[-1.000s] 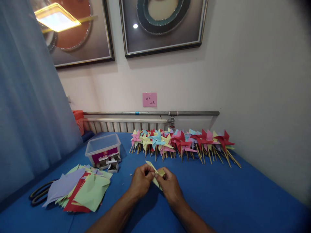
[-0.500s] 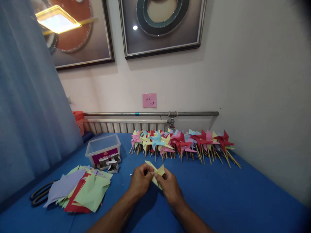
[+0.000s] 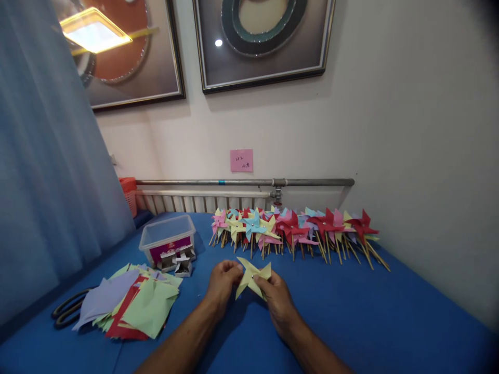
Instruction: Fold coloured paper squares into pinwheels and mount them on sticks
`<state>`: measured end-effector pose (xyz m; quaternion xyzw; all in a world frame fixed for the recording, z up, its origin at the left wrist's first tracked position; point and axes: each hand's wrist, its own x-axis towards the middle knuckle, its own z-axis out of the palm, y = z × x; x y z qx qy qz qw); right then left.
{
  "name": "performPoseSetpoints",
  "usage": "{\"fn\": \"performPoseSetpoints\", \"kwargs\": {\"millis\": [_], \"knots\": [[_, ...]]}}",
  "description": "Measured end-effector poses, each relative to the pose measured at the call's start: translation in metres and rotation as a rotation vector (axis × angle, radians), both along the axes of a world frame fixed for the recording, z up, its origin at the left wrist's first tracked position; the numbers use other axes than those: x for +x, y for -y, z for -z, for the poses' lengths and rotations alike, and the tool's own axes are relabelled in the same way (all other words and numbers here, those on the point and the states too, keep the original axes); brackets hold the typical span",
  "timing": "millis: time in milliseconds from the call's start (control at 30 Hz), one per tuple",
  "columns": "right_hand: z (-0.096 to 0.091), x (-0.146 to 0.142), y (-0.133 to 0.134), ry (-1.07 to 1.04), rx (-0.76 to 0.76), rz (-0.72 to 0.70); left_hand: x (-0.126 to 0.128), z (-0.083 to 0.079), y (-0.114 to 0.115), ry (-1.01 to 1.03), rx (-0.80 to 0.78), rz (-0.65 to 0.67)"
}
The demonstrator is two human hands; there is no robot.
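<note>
A pale yellow paper pinwheel (image 3: 246, 280) with folded blades faces me, a small shiny pin head at its centre. Its right side is pinched by my right hand (image 3: 278, 298), the thumb lying close to the pin. Just left of the blades is my left hand (image 3: 223, 283), fingers curled together. Whether those fingertips hold or only brush the paper cannot be made out. No stick shows on this pinwheel.
A long row of finished pinwheels (image 3: 292, 228) on sticks lies at the back. To the left are stacked coloured paper sheets (image 3: 150, 309), scissors (image 3: 68, 309), small open boxes (image 3: 183, 267) and a clear plastic tub (image 3: 166, 234). The blue tabletop (image 3: 351, 322) meets the wall.
The pinwheel's blades have been folded in and spread into a star with the pin head showing. My left hand has drawn slightly left of the centre; my right hand keeps its grip.
</note>
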<state>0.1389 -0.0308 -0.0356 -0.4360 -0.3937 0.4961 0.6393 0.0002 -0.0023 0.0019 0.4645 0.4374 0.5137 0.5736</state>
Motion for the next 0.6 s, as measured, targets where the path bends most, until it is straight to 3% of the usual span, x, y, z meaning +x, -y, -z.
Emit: {"fn": "performPoseSetpoints", "kwargs": {"millis": [133,400,600], "knots": [[-0.007,-0.001,0.004,-0.021,0.018,-0.061,0.001,0.001,0.003,0.038,-0.089,0.157],[-0.019,-0.003,0.007,-0.017,-0.020,-0.103,0.002,0.005,0.003,0.023,-0.126,0.152],[-0.012,-0.003,0.002,0.019,-0.035,-0.075,0.003,0.002,0.004,0.035,-0.078,0.237]]}}
